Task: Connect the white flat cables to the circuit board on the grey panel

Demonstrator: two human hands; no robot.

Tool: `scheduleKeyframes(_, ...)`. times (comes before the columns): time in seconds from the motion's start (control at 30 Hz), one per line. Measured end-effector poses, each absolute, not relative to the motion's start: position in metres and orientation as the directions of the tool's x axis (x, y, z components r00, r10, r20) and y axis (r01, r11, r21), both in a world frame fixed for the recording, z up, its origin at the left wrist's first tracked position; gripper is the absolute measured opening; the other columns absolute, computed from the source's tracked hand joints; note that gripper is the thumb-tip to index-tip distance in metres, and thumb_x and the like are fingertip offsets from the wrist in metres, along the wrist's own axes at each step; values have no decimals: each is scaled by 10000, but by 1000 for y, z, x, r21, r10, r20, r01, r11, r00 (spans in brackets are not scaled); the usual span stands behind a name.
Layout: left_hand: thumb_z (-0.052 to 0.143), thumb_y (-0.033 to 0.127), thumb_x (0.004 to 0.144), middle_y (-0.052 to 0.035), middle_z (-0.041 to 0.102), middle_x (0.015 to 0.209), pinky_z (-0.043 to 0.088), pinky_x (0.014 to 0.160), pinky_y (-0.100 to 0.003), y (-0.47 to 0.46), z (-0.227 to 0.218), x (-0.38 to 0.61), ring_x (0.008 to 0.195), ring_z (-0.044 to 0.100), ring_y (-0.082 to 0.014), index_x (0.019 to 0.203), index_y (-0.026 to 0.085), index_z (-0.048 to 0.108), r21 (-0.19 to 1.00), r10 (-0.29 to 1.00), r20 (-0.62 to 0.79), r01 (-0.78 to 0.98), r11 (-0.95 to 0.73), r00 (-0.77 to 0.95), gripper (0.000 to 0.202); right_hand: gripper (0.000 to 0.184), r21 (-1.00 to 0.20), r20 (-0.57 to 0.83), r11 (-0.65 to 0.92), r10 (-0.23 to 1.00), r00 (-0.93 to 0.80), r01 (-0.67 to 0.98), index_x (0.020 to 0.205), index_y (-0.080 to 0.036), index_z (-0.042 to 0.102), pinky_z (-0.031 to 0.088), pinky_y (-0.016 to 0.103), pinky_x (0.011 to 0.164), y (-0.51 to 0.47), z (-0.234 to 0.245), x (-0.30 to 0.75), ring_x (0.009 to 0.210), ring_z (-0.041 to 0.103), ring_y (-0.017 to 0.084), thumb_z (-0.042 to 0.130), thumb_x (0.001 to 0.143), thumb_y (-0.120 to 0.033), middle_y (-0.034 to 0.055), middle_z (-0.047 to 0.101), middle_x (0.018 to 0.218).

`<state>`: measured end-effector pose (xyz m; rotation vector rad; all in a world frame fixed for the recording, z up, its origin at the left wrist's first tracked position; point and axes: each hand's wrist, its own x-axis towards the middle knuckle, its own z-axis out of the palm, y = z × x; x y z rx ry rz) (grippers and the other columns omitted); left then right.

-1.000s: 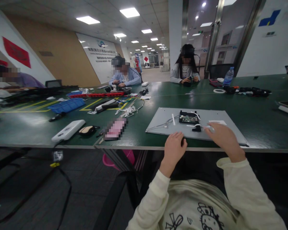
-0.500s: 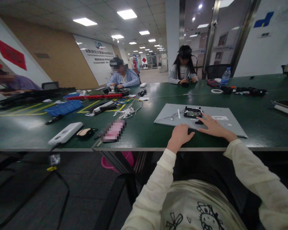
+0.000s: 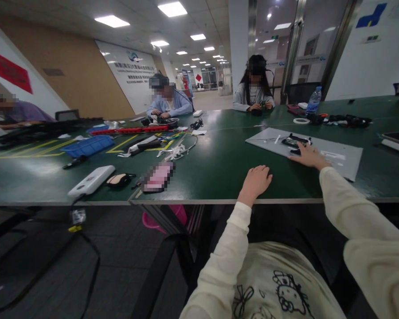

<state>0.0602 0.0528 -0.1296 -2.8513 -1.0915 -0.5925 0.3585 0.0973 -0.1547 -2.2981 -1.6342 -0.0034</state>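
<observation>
A thin grey flat panel [image 3: 269,139], like the back of a display, lies on the green table to my front right. Mounted on it is a small black-framed circuit board [image 3: 291,141], with a thin cable and white labels beside it. My right hand [image 3: 308,156] rests open on the panel, fingers spread over the board's near edge and partly hiding it. On the bare tabletop, left of the panel and apart from it, my left hand [image 3: 257,180] lies palm down with fingers loosely extended, holding nothing.
To the left are a pink phone [image 3: 158,176], a beige-and-black mouse [image 3: 119,179], a white power strip [image 3: 92,180], a blue tray [image 3: 89,146] and white cables [image 3: 177,153]. A water bottle [image 3: 314,101] stands at the back right. Several people sit around the table.
The panel has slid to the right and turned, with my right hand on it. My left hand has come away from the panel's near edge and sits on the table.
</observation>
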Motion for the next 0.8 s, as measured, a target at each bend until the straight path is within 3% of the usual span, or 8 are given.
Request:
scheduleKeyframes(0.07,377,309,986,-120,562,1363,411,1059,-399,53,-129,60,1278,509,-226,1285,133,548,111,638,352,647,-755,684,387,969,-355,89,-392,889,448,849,1555,-185,182,196,772,905,104,-155,361,1344,153,563,432,813,-756,273,86,1555)
scheduleKeyframes(0.17,370,302,988,-123,551,1377,407,1067,-409,51,-126,59,1290,501,-226,1294,136,545,122,646,338,648,-751,685,390,953,-427,100,-469,825,556,773,1541,-133,221,118,799,902,114,-157,363,1351,26,593,433,824,-723,296,13,1551)
scheduleKeyframes(0.37,344,297,994,-114,548,1381,396,1081,-386,47,-120,57,1286,502,-219,1297,121,537,121,657,306,656,-745,689,400,854,-443,92,-620,687,721,647,1532,-210,242,56,806,936,130,-158,366,1381,-85,530,454,825,-641,199,-53,1583)
scheduleKeyframes(0.67,309,302,1004,-108,531,1399,387,1090,-391,47,-124,57,1301,485,-217,1308,122,525,120,660,292,658,-743,692,414,692,-447,175,-618,648,741,646,1504,-198,299,137,752,937,132,-163,372,1378,-5,452,425,895,-502,179,-59,1586)
scheduleKeyframes(0.8,310,302,1005,-111,528,1402,383,1095,-395,47,-121,56,1307,479,-216,1320,121,517,142,664,284,655,-742,691,418,641,-481,75,-646,643,762,592,1419,-181,423,136,713,963,124,-156,380,1365,35,450,499,863,-489,186,-21,1580)
